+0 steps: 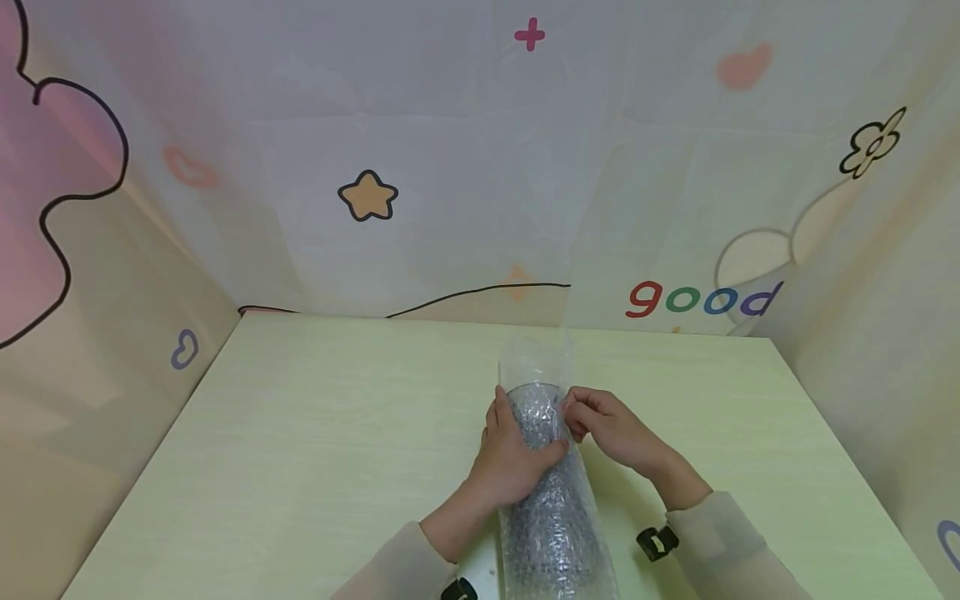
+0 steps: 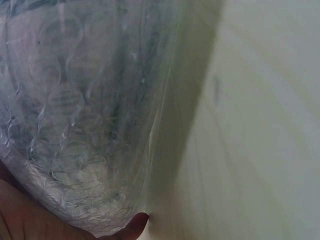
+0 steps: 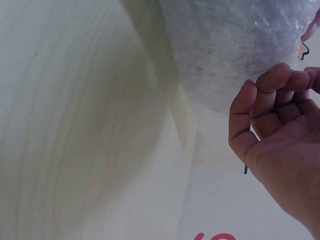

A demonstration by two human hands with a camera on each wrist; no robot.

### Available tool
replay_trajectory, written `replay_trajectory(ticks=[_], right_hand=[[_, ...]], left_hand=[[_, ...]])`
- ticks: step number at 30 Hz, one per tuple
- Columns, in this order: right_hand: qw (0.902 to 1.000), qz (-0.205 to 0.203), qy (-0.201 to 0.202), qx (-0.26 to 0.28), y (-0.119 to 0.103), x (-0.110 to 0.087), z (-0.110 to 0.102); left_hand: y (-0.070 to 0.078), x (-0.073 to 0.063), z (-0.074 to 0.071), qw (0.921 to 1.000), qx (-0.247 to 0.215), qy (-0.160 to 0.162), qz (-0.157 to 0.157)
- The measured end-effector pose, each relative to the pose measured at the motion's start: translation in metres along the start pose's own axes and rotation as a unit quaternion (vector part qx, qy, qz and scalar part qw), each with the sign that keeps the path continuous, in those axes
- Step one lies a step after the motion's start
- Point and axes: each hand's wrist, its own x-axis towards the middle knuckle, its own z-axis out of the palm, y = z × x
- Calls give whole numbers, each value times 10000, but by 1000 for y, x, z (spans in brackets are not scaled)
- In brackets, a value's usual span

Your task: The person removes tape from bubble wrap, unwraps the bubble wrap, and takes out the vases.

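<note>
A long, rounded bundle in clear bubble wrap (image 1: 555, 517) runs from the table's front edge toward the back. Something greyish with a curved top rim shows through the layers; its kind cannot be made out. My left hand (image 1: 510, 462) holds the bundle around its upper part, fingers along the left side and thumb across the front. At the right edge near the top, my right hand (image 1: 611, 429) pinches the bubble wrap with curled fingers. From the left wrist, the bubble wrap (image 2: 75, 100) fills the left half. In the right wrist view, curled fingers (image 3: 267, 110) meet its end.
The pale wooden table (image 1: 322, 442) extends on both sides of the bundle. A printed cloth backdrop (image 1: 465, 167) closes off the back and both sides. Dark wrist-camera straps (image 1: 657, 543) sit by the sleeves.
</note>
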Motion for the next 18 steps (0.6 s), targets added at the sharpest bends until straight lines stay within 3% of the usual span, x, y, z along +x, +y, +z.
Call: replay_trajectory(ticks=[18], right_hand=[[9996, 28, -55, 276, -1, 0, -2]], left_hand=[[1, 0, 1, 10000, 12, 24, -28]])
